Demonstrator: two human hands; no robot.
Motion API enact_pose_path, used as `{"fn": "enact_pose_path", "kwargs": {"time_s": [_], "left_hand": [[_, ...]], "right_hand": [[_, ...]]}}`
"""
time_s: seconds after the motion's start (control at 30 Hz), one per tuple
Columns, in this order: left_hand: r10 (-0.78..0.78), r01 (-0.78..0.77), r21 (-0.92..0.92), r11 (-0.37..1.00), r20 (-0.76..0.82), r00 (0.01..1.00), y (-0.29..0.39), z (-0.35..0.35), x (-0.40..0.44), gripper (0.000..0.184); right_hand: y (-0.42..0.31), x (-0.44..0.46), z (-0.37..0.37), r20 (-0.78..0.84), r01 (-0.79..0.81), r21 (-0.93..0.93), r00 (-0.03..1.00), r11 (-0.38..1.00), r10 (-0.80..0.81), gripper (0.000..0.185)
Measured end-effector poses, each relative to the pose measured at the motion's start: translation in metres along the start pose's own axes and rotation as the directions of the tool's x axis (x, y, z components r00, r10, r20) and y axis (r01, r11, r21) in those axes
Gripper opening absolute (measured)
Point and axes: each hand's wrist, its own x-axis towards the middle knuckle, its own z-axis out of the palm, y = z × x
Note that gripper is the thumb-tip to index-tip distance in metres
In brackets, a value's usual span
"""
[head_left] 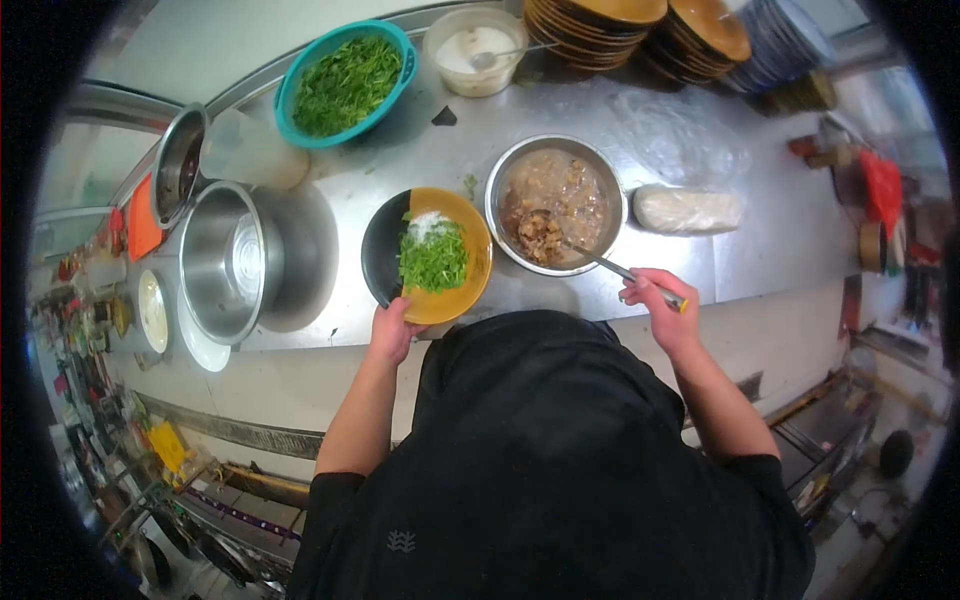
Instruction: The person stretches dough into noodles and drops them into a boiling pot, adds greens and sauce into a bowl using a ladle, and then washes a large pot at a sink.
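Observation:
My left hand (393, 328) grips the near rim of a black and ochre bowl (472, 232). Inside it lie chopped green herbs (433, 260) with a small heap of white powder or grains (430, 224) at the far side. My right hand (660, 305) is closed around the handle of a ladle (607, 264). The ladle's head is in a steel basin (494, 160), filled with a brownish chunky mixture (572, 190), and carries brown chunks. Bowl and basin stand side by side, close together.
A teal colander (408, 70) of greens and a white tub (440, 72) with a spoon stand behind. Stacked brown bowls (590, 35) fill the back right. A plastic-wrapped block (688, 210) lies right of the basin. A large steel bowl (215, 265) stands left, near the counter's front edge.

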Motion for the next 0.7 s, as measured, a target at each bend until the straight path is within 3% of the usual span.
{"fn": "enact_pose_path", "kwargs": {"time_s": [0.23, 0.33, 0.4, 0.5, 0.6, 0.7], "left_hand": [[-0.003, 0.003, 0.022, 1.000, -0.014, 1.000, 0.006, 0.007, -0.004, 0.036], [0.003, -0.002, 0.023, 1.000, -0.018, 1.000, 0.005, 0.009, -0.003, 0.035], [-0.001, 0.002, 0.026, 1.000, -0.028, 1.000, 0.005, 0.008, -0.003, 0.035], [0.016, -0.015, 0.017, 1.000, -0.008, 1.000, 0.003, 0.006, -0.001, 0.035], [0.015, -0.015, 0.024, 1.000, 0.005, 1.000, 0.004, 0.007, -0.003, 0.036], [0.013, -0.004, 0.086, 0.996, -0.105, 0.994, 0.005, 0.013, -0.011, 0.040]], "right_hand": [[-0.008, 0.002, -0.009, 0.002, -0.028, -0.040, 1.000, 0.999, 0.029, 0.021], [-0.009, 0.002, -0.012, 0.076, 0.010, -0.128, 0.997, 0.992, 0.000, 0.022], [-0.012, 0.003, -0.012, -0.024, -0.090, 0.020, 0.996, 0.996, 0.091, 0.023], [-0.014, 0.005, -0.010, -0.075, -0.148, 0.097, 0.985, 0.984, 0.156, 0.024], [-0.014, 0.004, -0.005, -0.082, -0.099, 0.081, 0.991, 0.992, 0.105, 0.024], [-0.015, 0.004, -0.003, -0.085, -0.070, 0.086, 0.993, 0.994, 0.077, 0.025]]}}
